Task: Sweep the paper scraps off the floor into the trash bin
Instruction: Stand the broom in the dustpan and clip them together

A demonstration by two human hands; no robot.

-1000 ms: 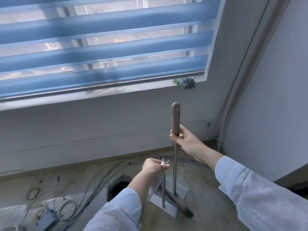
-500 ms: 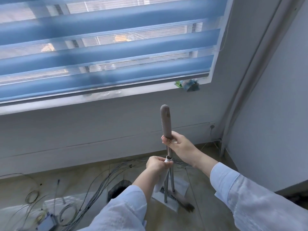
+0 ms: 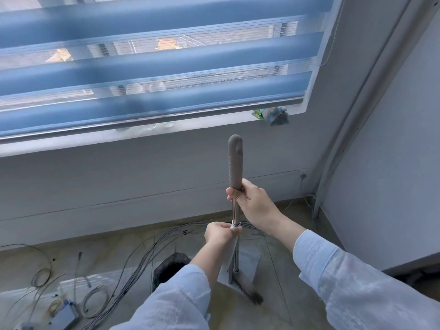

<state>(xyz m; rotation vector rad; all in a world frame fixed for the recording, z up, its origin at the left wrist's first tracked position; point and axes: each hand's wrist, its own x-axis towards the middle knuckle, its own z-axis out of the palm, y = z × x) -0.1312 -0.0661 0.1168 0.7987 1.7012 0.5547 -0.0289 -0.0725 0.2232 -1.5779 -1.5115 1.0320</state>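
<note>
A broom stands upright in front of me, its brown-grey grip (image 3: 235, 163) above a shiny metal shaft. My right hand (image 3: 252, 201) is closed around the shaft just under the grip. Lower down, my left hand (image 3: 220, 232) grips the white-capped top of the dustpan handle, which lies right against the broom shaft. The grey dustpan (image 3: 247, 260) rests on the floor with the broom head (image 3: 250, 291) across it. A black-lined trash bin (image 3: 170, 267) stands on the floor just left of the dustpan, partly hidden by my left sleeve. No paper scraps show.
Grey cables (image 3: 133, 258) and wire coils (image 3: 95, 298) spread over the tiled floor at left, with a small blue device (image 3: 64, 316). A grey wall and window sill with blue blinds (image 3: 152, 67) stand ahead. A white wall panel (image 3: 392, 163) closes the right side.
The two handles have come together: my left hand brought the dustpan handle against the broom shaft, and my right hand with the broom shifted left. The view came closer.
</note>
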